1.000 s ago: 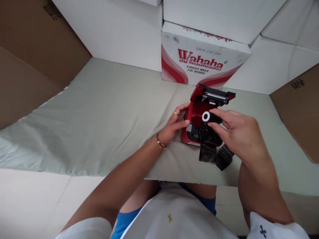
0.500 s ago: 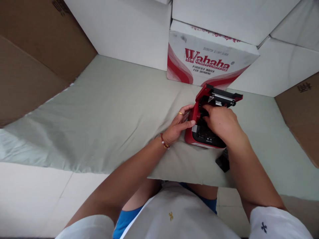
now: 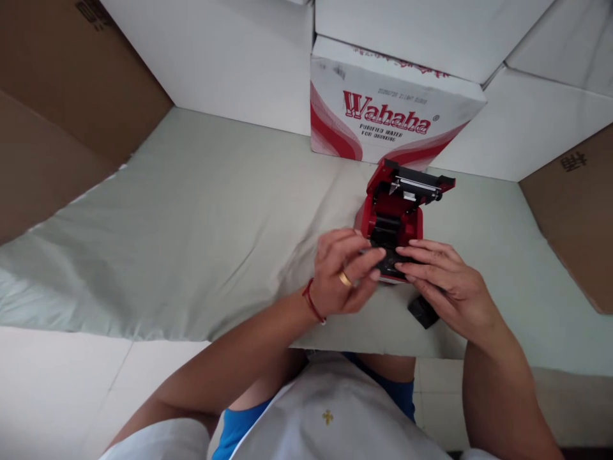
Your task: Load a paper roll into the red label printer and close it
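Note:
A red and black device (image 3: pixel 414 225) stands on the cloth-covered table with its lid (image 3: pixel 416 179) raised, its dark inside showing. My left hand (image 3: pixel 345 268), a ring on one finger, is at the device's near left side, fingers curled and slightly blurred; whether they hold anything is hidden. My right hand (image 3: pixel 443 281) reaches over the near right edge with its fingers stretched out and nothing seen in them. Just below the right hand, a small black object (image 3: pixel 423 312) lies on the cloth.
Behind the device stands a white and red Wahaha carton (image 3: pixel 393 118) against large white boxes (image 3: pixel 230 57). Brown cardboard (image 3: pixel 62 115) rises at the left, and another brown box (image 3: pixel 575 211) is at the right. A pale green cloth (image 3: pixel 215 204) covers the table.
My right hand has come out of the device's inside and moved to its near edge. My left hand has left the side wall and moved nearer to me. The view has shifted slightly.

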Tool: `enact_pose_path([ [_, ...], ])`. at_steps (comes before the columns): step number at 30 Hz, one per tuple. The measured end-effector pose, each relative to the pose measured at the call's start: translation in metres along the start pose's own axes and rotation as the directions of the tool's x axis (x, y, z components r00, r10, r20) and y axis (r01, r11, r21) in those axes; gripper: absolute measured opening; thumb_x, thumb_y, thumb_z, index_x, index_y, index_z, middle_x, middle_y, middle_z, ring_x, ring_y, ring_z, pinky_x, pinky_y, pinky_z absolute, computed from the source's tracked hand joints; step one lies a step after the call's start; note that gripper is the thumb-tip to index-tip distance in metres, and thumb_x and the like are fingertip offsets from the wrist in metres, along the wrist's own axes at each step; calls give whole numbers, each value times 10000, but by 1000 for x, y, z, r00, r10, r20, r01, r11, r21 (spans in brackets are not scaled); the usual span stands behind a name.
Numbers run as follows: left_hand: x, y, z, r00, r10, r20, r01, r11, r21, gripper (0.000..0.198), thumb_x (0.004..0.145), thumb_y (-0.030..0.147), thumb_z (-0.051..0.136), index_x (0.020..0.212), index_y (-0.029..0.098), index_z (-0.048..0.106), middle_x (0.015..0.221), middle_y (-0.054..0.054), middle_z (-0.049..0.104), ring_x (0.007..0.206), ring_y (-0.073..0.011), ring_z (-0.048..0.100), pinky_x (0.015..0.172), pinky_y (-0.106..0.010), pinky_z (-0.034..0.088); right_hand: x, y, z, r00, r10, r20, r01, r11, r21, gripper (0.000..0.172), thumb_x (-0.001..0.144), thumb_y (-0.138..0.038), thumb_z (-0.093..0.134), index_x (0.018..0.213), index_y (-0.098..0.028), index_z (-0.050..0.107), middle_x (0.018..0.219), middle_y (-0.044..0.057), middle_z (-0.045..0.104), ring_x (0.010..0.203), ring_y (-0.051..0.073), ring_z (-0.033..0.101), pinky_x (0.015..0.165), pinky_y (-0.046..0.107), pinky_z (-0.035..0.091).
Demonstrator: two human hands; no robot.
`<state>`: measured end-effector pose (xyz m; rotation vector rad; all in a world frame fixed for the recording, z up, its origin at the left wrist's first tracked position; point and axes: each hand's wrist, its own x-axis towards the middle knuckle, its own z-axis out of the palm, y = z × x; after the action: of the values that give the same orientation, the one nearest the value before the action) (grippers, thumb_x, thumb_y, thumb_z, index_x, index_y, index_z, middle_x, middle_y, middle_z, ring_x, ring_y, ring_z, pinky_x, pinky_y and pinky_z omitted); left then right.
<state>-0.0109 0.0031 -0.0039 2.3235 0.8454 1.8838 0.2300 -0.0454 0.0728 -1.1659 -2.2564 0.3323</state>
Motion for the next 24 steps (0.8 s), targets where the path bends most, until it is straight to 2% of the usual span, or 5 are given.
enact_pose_path([
  [7, -6, 15, 7, 974, 166, 153, -177, 983, 57, 159, 1053, 284, 664, 1175, 239, 755, 987, -6, 812, 1064, -192, 709, 1036, -358, 531, -13, 3, -1, 998, 64, -30, -61, 994, 94, 336, 1032, -159, 730, 1297, -338, 832, 1427, 51, 814, 1417, 270, 686, 1191, 508, 572],
  [9, -8, 14, 9, 975, 154, 162, -165, 985, 53, 146, 1039, 236, 678, 1160, 241, 761, 986, -7, 821, 1076, -196, 709, 1038, -367, 520, -5, 12, -1, 966, 188, -178, -159, 973, 165, 264, 1063, -238, 710, 1255, -355, 848, 1437, 44, 803, 1368, 266, 715, 1182, 520, 575],
  [13, -9, 13, 9, 977, 143, 161, -153, 987, 49, 150, 1038, 200, 665, 1148, 234, 762, 960, -18, 807, 1088, -202, 698, 1039, -379, 509, 26, 57, 5, 654, 496, -572, -274, 859, 432, 286, 1074, -481, 693, 1308, -367, 813, 1443, 50, 772, 1376, 281, 710, 1158, 560, 591],
  [15, -9, 13, 10, 977, 141, 159, -149, 988, 43, 153, 1037, 194, 659, 1147, 233, 758, 956, -22, 796, 1095, -206, 687, 1020, -381, 508, 44, 81, 9, 590, 570, -573, -267, 807, 527, 396, 1029, -571, 727, 1373, -377, 763, 1507, 40, 733, 1406, 268, 692, 1212, 569, 553],
  [24, -10, 13, 11, 980, 119, 159, -123, 992, 18, 150, 1010, 220, 660, 1137, 244, 735, 1011, -47, 750, 1143, -229, 651, 1037, -412, 516, 51, 66, 23, 721, 499, -480, -211, 818, 535, 406, 1076, -633, 636, 1238, -331, 855, 1208, 46, 851, 1233, 283, 789, 1178, 547, 585],
])
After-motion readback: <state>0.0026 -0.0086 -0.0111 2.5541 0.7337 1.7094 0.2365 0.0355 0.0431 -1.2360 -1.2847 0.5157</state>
